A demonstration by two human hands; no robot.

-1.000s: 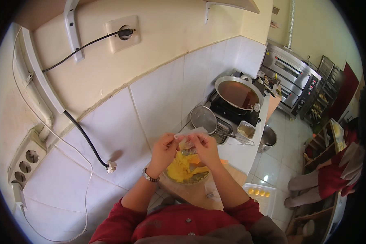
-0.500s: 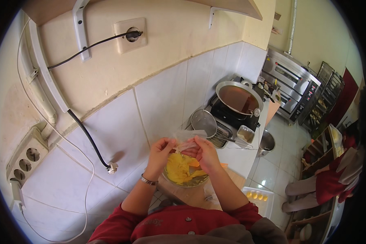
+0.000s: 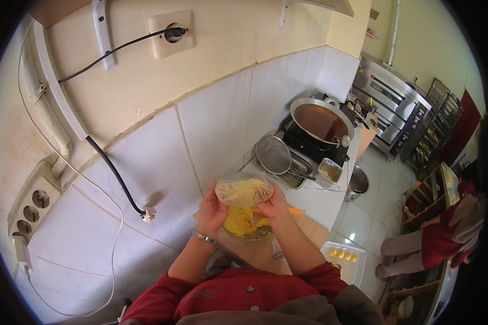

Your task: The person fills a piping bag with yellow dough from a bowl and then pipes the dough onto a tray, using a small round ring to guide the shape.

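Observation:
A clear plastic bag [image 3: 244,190], spread wide and puffed, hangs between my two hands above the bowl. Pale yellow tones show through its thin film. My left hand [image 3: 211,210], with a metal watch on the wrist, grips the bag's left side. On the opposite side my right hand [image 3: 275,203] has its fingers closed on the bag's edge, partly hidden by it. Right below sits a bowl holding thick yellow batter [image 3: 243,221], its far part covered by the bag. An orange flat-edged tool [image 3: 296,211] pokes out at the bowl's right.
A wooden board [image 3: 249,250] lies under the bowl. Beyond are a mesh strainer [image 3: 274,155] over a metal tray, a small metal tin [image 3: 329,169], and a wide pan of brown liquid [image 3: 321,123] on a black stove. A white tray [image 3: 358,265] holds yellow pieces; a person [image 3: 444,230] stands far right.
The plastic bag, bunched small between my fingertips before, is now spread wide and rounded. My hands have moved apart to its two sides.

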